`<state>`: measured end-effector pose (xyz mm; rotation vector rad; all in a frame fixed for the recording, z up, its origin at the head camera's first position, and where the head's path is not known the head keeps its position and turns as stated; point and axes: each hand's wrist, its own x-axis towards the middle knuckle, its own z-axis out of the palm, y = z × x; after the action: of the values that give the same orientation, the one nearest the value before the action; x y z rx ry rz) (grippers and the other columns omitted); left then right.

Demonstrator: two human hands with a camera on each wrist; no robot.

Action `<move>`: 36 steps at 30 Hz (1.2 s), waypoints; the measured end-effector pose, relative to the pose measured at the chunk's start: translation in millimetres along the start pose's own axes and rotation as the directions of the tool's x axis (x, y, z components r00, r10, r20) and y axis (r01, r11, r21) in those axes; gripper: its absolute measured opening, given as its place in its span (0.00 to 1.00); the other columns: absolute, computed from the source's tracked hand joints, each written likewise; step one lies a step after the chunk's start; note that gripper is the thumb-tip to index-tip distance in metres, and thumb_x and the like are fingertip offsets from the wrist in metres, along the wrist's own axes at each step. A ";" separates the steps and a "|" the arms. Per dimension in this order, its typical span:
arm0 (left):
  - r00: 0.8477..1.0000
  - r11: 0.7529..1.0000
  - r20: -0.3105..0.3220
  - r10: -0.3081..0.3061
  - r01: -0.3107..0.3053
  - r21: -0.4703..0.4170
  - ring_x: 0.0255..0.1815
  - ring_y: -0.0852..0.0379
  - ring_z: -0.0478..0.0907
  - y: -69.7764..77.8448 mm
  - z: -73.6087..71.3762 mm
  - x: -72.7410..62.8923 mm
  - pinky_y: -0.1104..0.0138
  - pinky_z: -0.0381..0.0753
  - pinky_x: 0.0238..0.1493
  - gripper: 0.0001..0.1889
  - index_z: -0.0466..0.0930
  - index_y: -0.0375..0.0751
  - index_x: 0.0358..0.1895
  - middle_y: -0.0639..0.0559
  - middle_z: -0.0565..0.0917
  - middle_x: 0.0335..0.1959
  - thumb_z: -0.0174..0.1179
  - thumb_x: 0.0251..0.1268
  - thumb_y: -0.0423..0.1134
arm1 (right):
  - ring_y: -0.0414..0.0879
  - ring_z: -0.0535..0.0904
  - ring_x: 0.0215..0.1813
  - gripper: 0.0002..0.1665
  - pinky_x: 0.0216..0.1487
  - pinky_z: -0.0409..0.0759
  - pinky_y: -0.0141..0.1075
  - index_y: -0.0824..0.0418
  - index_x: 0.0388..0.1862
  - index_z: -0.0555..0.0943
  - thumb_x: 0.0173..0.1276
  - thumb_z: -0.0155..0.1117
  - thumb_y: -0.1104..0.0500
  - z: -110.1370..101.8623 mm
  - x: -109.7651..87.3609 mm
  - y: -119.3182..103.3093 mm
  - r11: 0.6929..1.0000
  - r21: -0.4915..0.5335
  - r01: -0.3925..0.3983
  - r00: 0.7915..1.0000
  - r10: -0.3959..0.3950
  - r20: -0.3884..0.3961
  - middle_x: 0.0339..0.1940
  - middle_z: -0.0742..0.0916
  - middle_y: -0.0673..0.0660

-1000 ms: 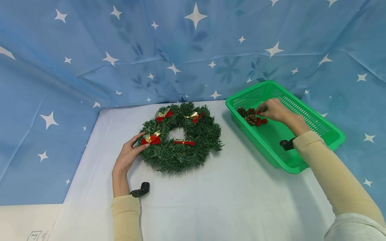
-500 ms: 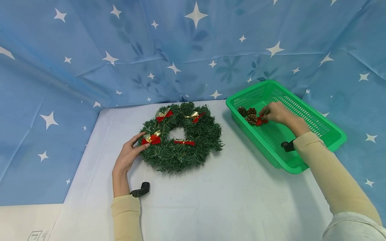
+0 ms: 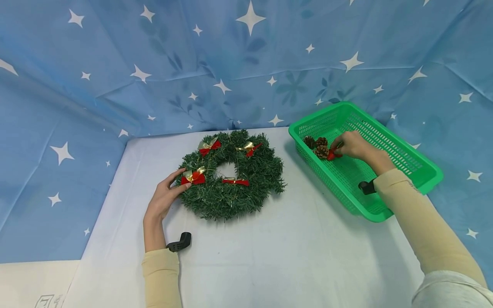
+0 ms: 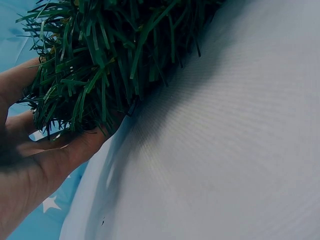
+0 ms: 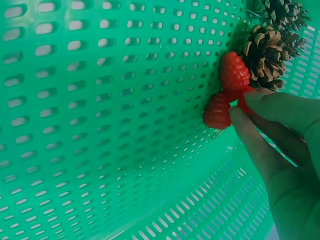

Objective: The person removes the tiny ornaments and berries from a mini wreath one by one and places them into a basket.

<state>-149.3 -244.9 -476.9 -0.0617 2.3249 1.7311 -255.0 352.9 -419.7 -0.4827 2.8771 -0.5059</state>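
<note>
My left hand (image 3: 161, 199) grips the left edge of a green artificial wreath (image 3: 231, 203), thumb and fingers around the needles (image 4: 95, 75). Red and gold bows sit on the wreath, one of them, a red bow (image 3: 193, 178), right by the fingertips. At the right, my right hand (image 3: 354, 144) reaches into a green plastic basket (image 3: 327, 177). In the right wrist view, its thumb and fingers pinch a red artificial berry, mostly hidden by the fingertips. Two more red berries (image 5: 235, 72) show beside them, close to brown pine cones (image 5: 265, 52).
A white cloth (image 3: 250, 256) covers the table under the wreath and basket. Behind it hangs a blue curtain (image 3: 231, 55) with white stars. The basket's raised, perforated walls surround the right hand. Black wrist cameras (image 3: 180, 242) stick out from both wrists.
The right hand has shifted slightly down and right inside the basket, its fingertips now lower among the red berries. The left hand and wreath have stayed put.
</note>
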 end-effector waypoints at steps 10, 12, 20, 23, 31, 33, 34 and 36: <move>1.000 1.000 0.002 0.002 -0.002 0.000 0.84 0.30 0.45 0.4 0.3 1.3 0.41 0.61 0.75 0.37 0.58 0.55 0.83 0.45 0.41 0.86 0.63 0.75 0.44 | 0.57 0.85 0.38 0.09 0.35 0.78 0.42 0.70 0.44 0.89 0.66 0.70 0.69 -4.4 -2.0 -2.8 1.000 0.016 -0.020 1.000 0.020 0.005 0.41 0.91 0.69; 1.000 1.000 0.003 0.001 -0.001 0.002 0.83 0.31 0.47 0.1 0.2 1.4 0.43 0.64 0.74 0.37 0.58 0.55 0.83 0.45 0.41 0.86 0.63 0.75 0.44 | 0.58 0.86 0.37 0.08 0.35 0.81 0.44 0.70 0.44 0.89 0.67 0.69 0.69 -4.9 -2.0 -2.3 1.000 0.023 -0.016 1.000 0.016 0.005 0.41 0.90 0.70; 1.000 1.000 0.002 -0.001 0.001 0.006 0.83 0.32 0.50 -0.8 0.0 0.9 0.45 0.66 0.72 0.37 0.57 0.55 0.83 0.45 0.41 0.86 0.63 0.75 0.44 | 0.61 0.87 0.40 0.11 0.41 0.85 0.53 0.72 0.48 0.88 0.70 0.67 0.68 -8.5 -2.8 -8.0 1.000 0.028 0.011 1.000 -0.011 0.008 0.47 0.89 0.72; 1.000 1.000 0.000 0.000 0.000 0.004 0.83 0.31 0.48 -1.0 0.1 0.5 0.42 0.62 0.75 0.37 0.57 0.55 0.83 0.45 0.41 0.86 0.63 0.75 0.44 | 0.59 0.87 0.38 0.12 0.41 0.85 0.53 0.71 0.49 0.88 0.70 0.67 0.67 -9.3 -1.9 -11.7 1.000 0.020 0.016 1.000 -0.016 0.001 0.48 0.89 0.72; 1.000 1.000 0.002 0.000 0.000 0.011 0.84 0.31 0.46 -2.0 -0.5 0.8 0.43 0.62 0.74 0.37 0.57 0.55 0.83 0.44 0.41 0.86 0.63 0.75 0.44 | 0.58 0.87 0.36 0.14 0.39 0.85 0.52 0.72 0.51 0.87 0.69 0.67 0.68 -14.7 -0.7 -25.2 0.999 0.021 0.032 0.999 -0.032 -0.015 0.46 0.89 0.72; 1.000 1.000 0.002 0.001 -0.001 0.013 0.84 0.31 0.44 -2.0 -0.7 1.1 0.41 0.61 0.75 0.37 0.57 0.55 0.83 0.44 0.41 0.86 0.63 0.75 0.44 | 0.58 0.88 0.35 0.14 0.38 0.84 0.51 0.73 0.52 0.86 0.69 0.67 0.68 -16.7 -0.8 -29.5 0.999 0.028 0.039 0.999 -0.039 -0.021 0.45 0.89 0.72; 1.000 1.000 0.001 0.001 -0.001 0.016 0.84 0.31 0.44 -1.9 -0.8 1.2 0.41 0.60 0.76 0.38 0.57 0.55 0.83 0.44 0.41 0.86 0.63 0.75 0.44 | 0.58 0.88 0.35 0.14 0.38 0.84 0.51 0.73 0.52 0.86 0.69 0.67 0.68 -17.6 -0.8 -31.7 0.998 0.030 0.047 0.999 -0.046 -0.025 0.45 0.89 0.72; 1.000 1.000 0.001 0.000 0.000 0.015 0.84 0.30 0.43 -1.2 -0.9 0.9 0.40 0.59 0.77 0.38 0.57 0.54 0.83 0.44 0.41 0.86 0.63 0.75 0.44 | 0.59 0.88 0.37 0.14 0.39 0.85 0.51 0.72 0.51 0.86 0.68 0.68 0.69 -19.0 -0.6 -35.3 0.998 0.021 0.065 0.997 -0.064 -0.034 0.44 0.90 0.71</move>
<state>-150.1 -246.0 -478.0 -0.0580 2.3367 1.7139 -248.8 327.4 -389.3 -0.5706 2.8926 -0.5605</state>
